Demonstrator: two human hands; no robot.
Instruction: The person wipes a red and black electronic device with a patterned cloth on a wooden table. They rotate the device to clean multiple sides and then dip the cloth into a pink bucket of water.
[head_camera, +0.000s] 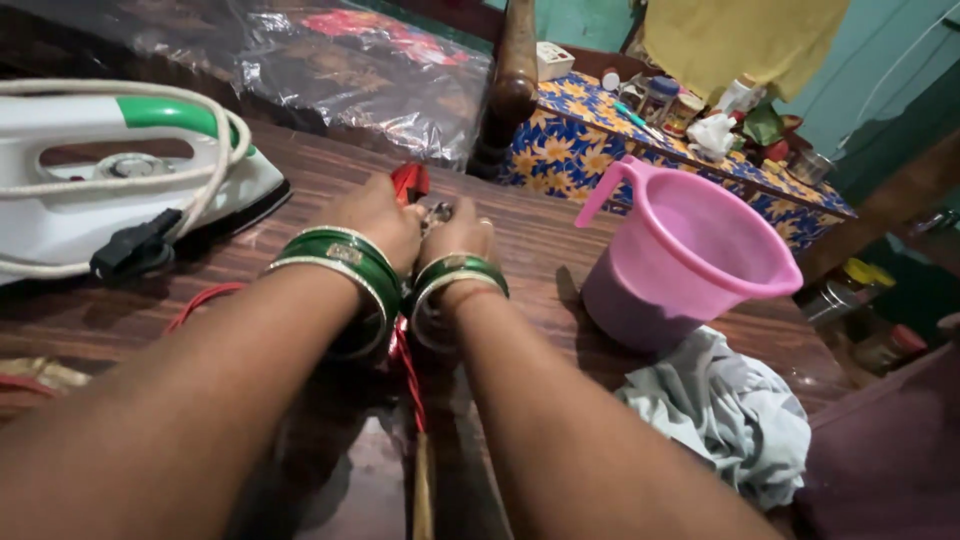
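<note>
The red-handled tool (410, 182) sits between both hands near the wooden table's (540, 240) far edge; left hand (380, 215) and right hand (458, 235) close around it. The pink jug (690, 255) stands right, the iron (120, 175) left.

Iron (120, 180) left, pink jug (690, 260) right; bare table (530, 240) strip between

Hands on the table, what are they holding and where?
Both hands, left and right, close together around a red-handled tool; exact grip is hidden.
</note>
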